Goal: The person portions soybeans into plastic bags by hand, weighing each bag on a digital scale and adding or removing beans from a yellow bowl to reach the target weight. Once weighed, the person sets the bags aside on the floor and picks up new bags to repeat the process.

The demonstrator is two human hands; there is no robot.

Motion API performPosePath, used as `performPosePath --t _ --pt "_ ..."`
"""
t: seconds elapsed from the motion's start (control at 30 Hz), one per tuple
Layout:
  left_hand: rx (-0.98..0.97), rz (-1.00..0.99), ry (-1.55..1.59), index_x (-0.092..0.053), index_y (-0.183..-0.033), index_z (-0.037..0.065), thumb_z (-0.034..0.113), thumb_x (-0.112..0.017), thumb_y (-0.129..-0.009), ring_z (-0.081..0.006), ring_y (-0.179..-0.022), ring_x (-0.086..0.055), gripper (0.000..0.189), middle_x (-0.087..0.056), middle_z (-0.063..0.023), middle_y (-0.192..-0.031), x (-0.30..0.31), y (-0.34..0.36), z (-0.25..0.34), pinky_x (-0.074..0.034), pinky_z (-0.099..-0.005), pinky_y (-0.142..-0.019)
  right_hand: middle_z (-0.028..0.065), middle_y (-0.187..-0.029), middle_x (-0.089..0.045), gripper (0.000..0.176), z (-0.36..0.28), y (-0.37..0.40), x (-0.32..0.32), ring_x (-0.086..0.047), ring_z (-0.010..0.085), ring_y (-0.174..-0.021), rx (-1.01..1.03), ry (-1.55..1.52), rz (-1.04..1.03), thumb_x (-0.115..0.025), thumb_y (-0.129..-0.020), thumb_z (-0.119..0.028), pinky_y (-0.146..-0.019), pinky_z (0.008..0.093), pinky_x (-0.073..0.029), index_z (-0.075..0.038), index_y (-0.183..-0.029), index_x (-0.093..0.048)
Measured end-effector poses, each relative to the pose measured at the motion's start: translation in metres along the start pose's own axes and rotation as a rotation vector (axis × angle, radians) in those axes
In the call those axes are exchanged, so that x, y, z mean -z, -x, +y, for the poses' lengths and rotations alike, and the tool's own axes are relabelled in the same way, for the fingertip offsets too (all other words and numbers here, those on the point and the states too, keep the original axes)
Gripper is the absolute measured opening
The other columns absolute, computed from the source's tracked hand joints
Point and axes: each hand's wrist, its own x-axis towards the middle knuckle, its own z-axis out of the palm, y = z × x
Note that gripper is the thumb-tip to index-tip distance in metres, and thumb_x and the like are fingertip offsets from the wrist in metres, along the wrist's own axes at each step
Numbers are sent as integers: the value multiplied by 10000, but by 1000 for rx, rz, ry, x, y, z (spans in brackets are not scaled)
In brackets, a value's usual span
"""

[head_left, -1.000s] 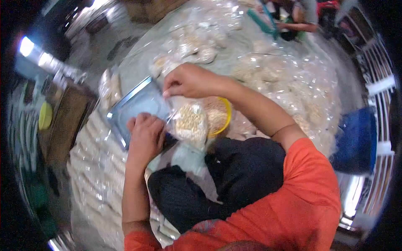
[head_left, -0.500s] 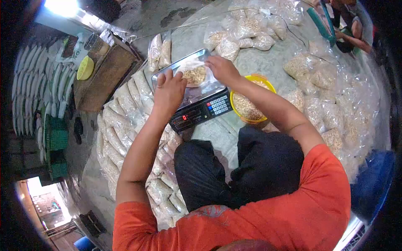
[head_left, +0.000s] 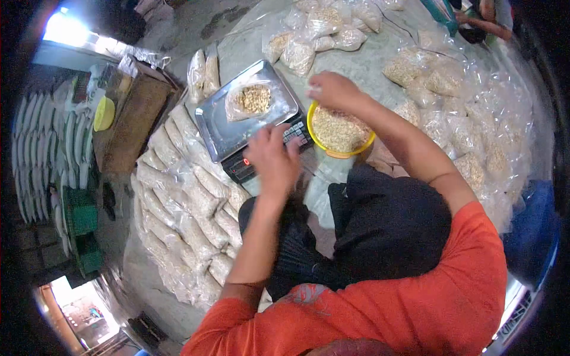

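Observation:
A clear bag of nuts [head_left: 249,99] lies on the metal pan of a digital scale [head_left: 219,127]. My left hand [head_left: 273,159] hovers over the scale's keypad and red display, blurred, fingers apart, holding nothing. To the right, my right hand [head_left: 333,90] reaches over the far rim of a yellow bowl [head_left: 328,149] filled with nuts; its fingers are curled, and I cannot see whether they hold any nuts.
Rows of filled clear bags [head_left: 178,196] lie left of my lap. More bags [head_left: 451,113] spread across the plastic sheet at right and beyond the scale. A cardboard box [head_left: 133,121] stands at the left. Another person's arm [head_left: 475,18] shows at the top right.
Both hands have let go of the bag, which now lies alone on the scale pan. My left hand pulled back toward the keypad. My right hand moved right to the yellow bowl.

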Motion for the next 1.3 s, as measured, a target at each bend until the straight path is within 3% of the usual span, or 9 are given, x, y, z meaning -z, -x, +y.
performPosePath --t 0.13,0.2,0.23,0.3,0.43,0.7,0.93,1.03,1.3 --pt "645 191 758 -577 -1361 74 332 -702 -1020 -192 -940 -582 446 -588 -44 -1095 -101 72 24 -518 -370 -821 276 -1412 -601 625 76 27 11 -628 436 -1258 -246 162 125 -667 -978 -480 -1061 523 -503 -50 -1427 -606" --pt "1236 -585 1274 -563 -1345 75 409 -596 -1078 -184 -796 -572 429 -593 -42 -1034 -111 66 10 -539 -349 -711 289 -1383 -618 614 88 43 18 -632 436 -1257 -354 197 57 -666 -983 -457 -1064 518 -506 -46 -1435 -598" --pt "1252 -572 1295 -563 -1345 75 409 -596 -1078 -184 -796 -572 429 -593 -42 -1034 -121 66 4 -539 -349 -711 301 -1355 -635 604 97 48 21 -635 436 -1257 -467 220 15 -665 -988 -434 -1066 513 -509 -43 -1442 -590" --pt "1179 -817 1207 -567 -1309 58 448 -505 -1111 -187 -763 -608 442 -637 -66 -1037 -138 65 -7 -545 -318 -635 292 -1309 -663 566 132 61 6 -654 425 -1229 -438 216 -65 -664 -993 -395 -1048 498 -519 -50 -1436 -594" --pt "1029 -657 1541 -601 -1267 34 400 -492 -1123 -184 -812 -670 408 -701 -90 -1031 -155 64 15 -565 -319 -635 253 -1145 -739 494 139 74 -6 -720 367 -1090 -353 -22 -201 -651 -1012 -311 -957 455 -554 -69 -1439 -591" --pt "643 -409 1120 -598 -1308 -2 261 -571 -1094 -167 -826 -702 340 -753 -97 -1026 -169 50 3 -592 -341 -703 227 -1157 -743 371 147 44 -13 -728 344 -1054 -323 -85 -140 -621 -1019 -234 -939 438 -548 -70 -1350 -658" --pt "933 -329 1355 -498 -1431 22 323 -648 -1042 -128 -783 -644 515 -714 -60 -961 -227 74 5 -535 -295 -645 177 -1032 -772 358 98 40 3 -754 300 -936 -179 365 129 -674 -1032 -280 -883 412 -570 -64 -1316 -696" --pt "1142 -726 1465 -595 -1345 29 418 -661 -1024 -122 -725 -597 508 -694 -51 -887 -183 59 15 -504 -299 -621 161 -1069 -769 260 26 41 29 -759 285 -942 -116 -152 265 -699 -1015 -160 -829 334 -577 -74 -1258 -732" --pt "168 -1037 824 -714 -1169 13 508 -602 -1000 -379 -958 -732 535 -770 -196 -1021 -164 65 19 -567 -493 -857 169 -1133 -752 270 15 40 4 -754 318 -966 -59 193 -75 -718 -986 -181 -870 394 -584 -89 -1238 -742"
